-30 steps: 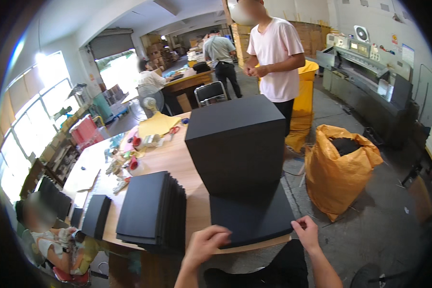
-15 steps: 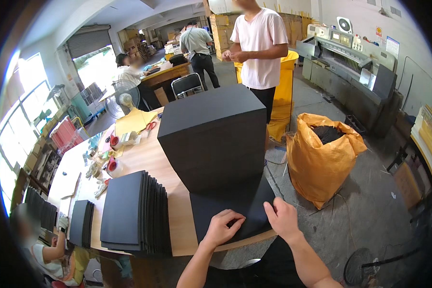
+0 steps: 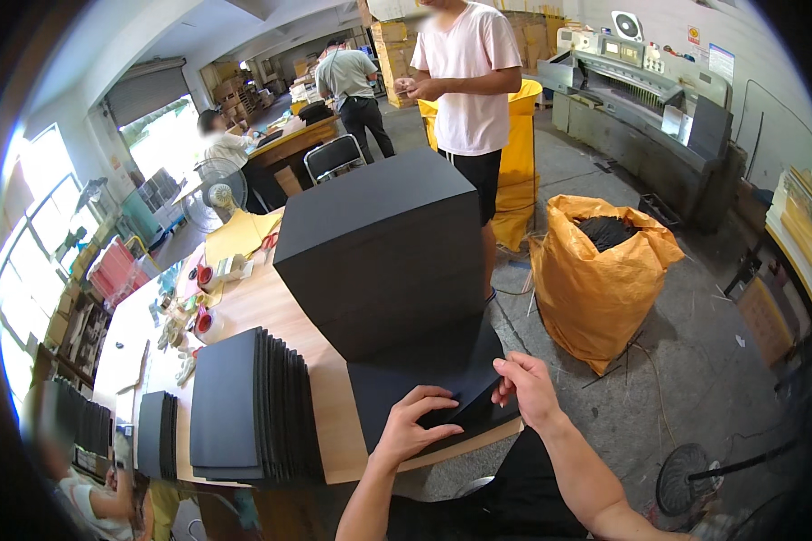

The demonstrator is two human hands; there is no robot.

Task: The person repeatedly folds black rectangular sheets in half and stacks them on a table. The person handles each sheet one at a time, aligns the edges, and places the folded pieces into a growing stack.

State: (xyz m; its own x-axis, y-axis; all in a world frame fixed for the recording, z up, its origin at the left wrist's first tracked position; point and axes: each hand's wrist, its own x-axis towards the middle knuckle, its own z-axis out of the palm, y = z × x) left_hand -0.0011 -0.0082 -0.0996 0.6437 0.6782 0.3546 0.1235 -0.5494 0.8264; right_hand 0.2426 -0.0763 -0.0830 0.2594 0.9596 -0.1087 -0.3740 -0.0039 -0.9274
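Observation:
A thin black sheet point(image 3: 383, 397) lies at the table's near edge, at the foot of a tall block of stacked black sheets point(image 3: 383, 288). My right hand point(image 3: 525, 388) is closed, with thumb and fingers pinching the sheet's right edge, which is slightly lifted. Over the sheet's near part rests my left hand point(image 3: 415, 428), fingers stretched and thumb apart, around a raised fold or edge. Whether its fingertips press on the sheet is hard to make out. To the left stands a fanned pile of black boards point(image 3: 235, 406), with a narrower black pile point(image 3: 157, 435) beside it.
Tape rolls point(image 3: 209, 325), red scissors point(image 3: 271, 241) and yellow paper point(image 3: 239, 233) lie on the wooden table point(image 3: 334, 442). An orange sack point(image 3: 600, 288) of black scraps stands right. A person point(image 3: 469, 90) stands behind the block; another sits at lower left. A floor fan point(image 3: 686, 478) is at lower right.
My right hand has gone from a raised thumb and loose fingers to pinching the sheet's edge, now lifted a little. My left fingers have spread wider. The view has shifted slightly.

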